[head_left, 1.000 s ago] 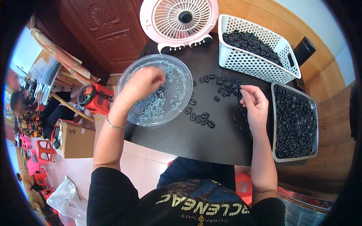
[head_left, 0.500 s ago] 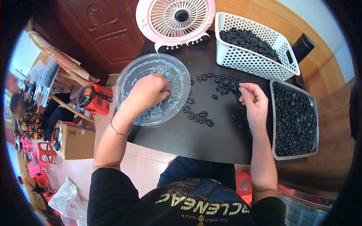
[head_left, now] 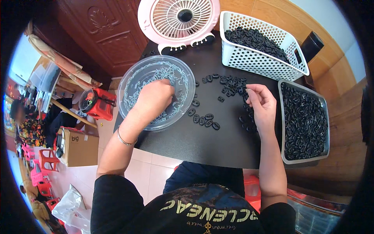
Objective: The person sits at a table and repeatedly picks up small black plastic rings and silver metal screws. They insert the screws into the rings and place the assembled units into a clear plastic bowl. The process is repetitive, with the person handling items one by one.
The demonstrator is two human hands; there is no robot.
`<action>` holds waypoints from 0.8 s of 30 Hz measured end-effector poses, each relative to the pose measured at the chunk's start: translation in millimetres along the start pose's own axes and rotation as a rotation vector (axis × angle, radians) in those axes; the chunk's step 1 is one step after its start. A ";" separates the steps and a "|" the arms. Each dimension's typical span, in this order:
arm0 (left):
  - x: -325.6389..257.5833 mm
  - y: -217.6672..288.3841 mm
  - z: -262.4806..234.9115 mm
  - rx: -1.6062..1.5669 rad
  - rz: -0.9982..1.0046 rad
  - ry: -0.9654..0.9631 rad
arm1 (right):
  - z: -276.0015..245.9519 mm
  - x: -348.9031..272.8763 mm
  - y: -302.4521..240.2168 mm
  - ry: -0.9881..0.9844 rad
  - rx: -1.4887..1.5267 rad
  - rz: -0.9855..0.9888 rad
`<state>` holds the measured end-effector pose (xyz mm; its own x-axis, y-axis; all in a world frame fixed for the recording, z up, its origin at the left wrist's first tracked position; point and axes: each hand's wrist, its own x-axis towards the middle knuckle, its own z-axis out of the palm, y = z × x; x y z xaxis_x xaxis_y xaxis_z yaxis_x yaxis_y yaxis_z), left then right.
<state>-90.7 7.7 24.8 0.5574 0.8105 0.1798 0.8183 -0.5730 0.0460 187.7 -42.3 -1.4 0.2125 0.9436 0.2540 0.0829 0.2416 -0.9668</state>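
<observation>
My left hand [head_left: 155, 97] is over and partly inside a clear round plastic bowl [head_left: 127, 112]. Small pale, thin pin-like pieces [head_left: 161, 73] lie scattered on the bowl's floor. The fingers are curled together, and their tips are hidden behind the hand. My right hand [head_left: 263, 103] hovers at the right of the dark table, thumb against forefinger in a pinch. Whatever may be between those fingertips is too small to make out. Beside it lies a loose cluster of black oval pieces with two holes [head_left: 231, 84]. Several more ovals [head_left: 202, 120] sit between bowl and cluster.
A pink fan [head_left: 179, 40] stands behind the bowl. At the back right, a white perforated basket [head_left: 257, 66] holds black pieces, and a grey tray [head_left: 285, 144] of them sits at the right edge. On the left are a cardboard box [head_left: 82, 150], red stools [head_left: 102, 104] and a person [head_left: 33, 126].
My left hand has shifted slightly inside the bowl, its fingers now tucked further in. The right hand keeps its pinch in nearly the same place. The whole view has moved a little.
</observation>
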 end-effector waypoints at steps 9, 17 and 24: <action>10.1 2.1 1.5 -0.015 -0.013 0.031 | -1.6 1.2 6.7 -0.006 -0.023 -0.009; 26.9 16.5 -11.0 -0.728 0.009 0.098 | 4.1 -1.6 9.2 -0.071 -0.350 -0.116; 44.8 56.5 -10.8 -1.279 0.069 -0.046 | 32.1 -3.2 7.4 -0.381 -0.871 -0.568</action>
<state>-21.0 10.3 46.1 0.6185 0.7632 0.1872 0.0847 -0.3016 0.9497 156.4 -36.3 -10.3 -0.3743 0.7902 0.4852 0.7618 0.5604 -0.3251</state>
